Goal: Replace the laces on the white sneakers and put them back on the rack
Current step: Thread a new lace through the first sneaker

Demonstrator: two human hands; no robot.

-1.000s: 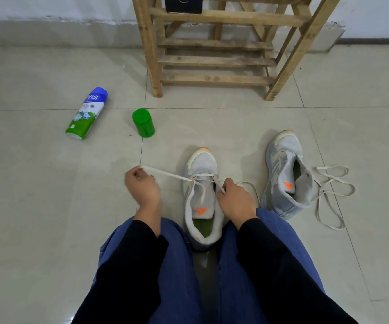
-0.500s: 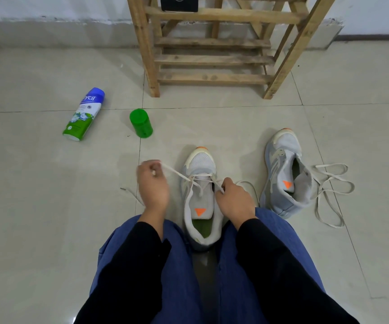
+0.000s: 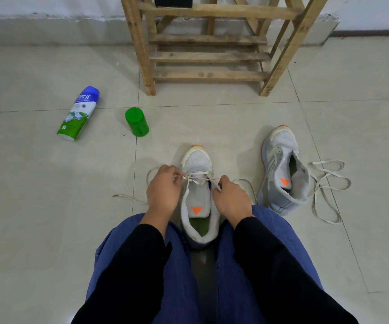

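A white sneaker (image 3: 198,164) with an orange triangle on its tongue stands on the floor between my knees, toe pointing away. My left hand (image 3: 163,191) pinches the white lace (image 3: 128,198) beside the sneaker's left eyelets; the lace's loose end trails left across the tile. My right hand (image 3: 232,198) pinches the lace at the right eyelets. The second white sneaker (image 3: 280,164) lies to the right, tilted, with a loose lace (image 3: 329,183) spread beside it. The wooden rack (image 3: 210,54) stands straight ahead against the wall.
A green cap (image 3: 137,121) lies on the tile to the left of the rack's leg. Farther left lies a spray can (image 3: 79,113) with a blue top. A dark object (image 3: 173,1) sits on a rack shelf. My legs fill the bottom of the view.
My left hand has moved right, from stretched out at the left to close beside the sneaker. The lace it pulled taut now lies slack on the floor. My right hand has stayed put.
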